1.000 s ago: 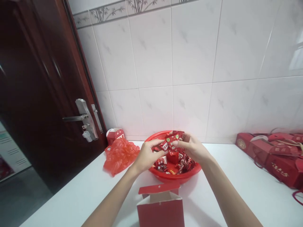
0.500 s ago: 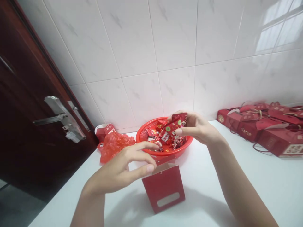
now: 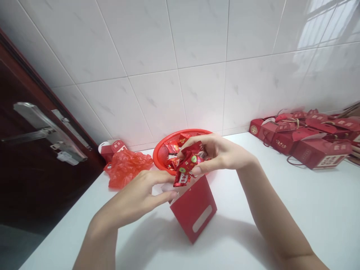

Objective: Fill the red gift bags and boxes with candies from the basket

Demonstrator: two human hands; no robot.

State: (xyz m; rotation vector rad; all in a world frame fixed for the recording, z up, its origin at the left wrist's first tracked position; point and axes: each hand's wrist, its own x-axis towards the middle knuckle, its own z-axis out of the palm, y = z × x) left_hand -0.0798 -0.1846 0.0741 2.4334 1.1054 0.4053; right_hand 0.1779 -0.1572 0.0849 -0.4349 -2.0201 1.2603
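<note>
My right hand (image 3: 222, 153) grips red candy packets (image 3: 189, 163) with green and white flower prints, just above the open top of a red box (image 3: 195, 210). The box stands tilted on the white table, with a pale oblong window low on its near side. My left hand (image 3: 140, 195) has its thumb and fingers at the box's left upper edge, closed on that edge. Behind the box sits a red plastic basket (image 3: 161, 157) holding several wrapped candies (image 3: 173, 147); my right hand covers its right part.
A crumpled red plastic bag (image 3: 126, 167) and a small red box (image 3: 107, 151) lie left of the basket. Several red handled boxes (image 3: 317, 152) are grouped at the right by the tiled wall. A dark door with a metal handle (image 3: 36, 133) stands at the left.
My right hand has brought the packets from over the basket down to the box opening. My left hand has closed on the box edge, and the box now tilts and is turned. The view has shifted.
</note>
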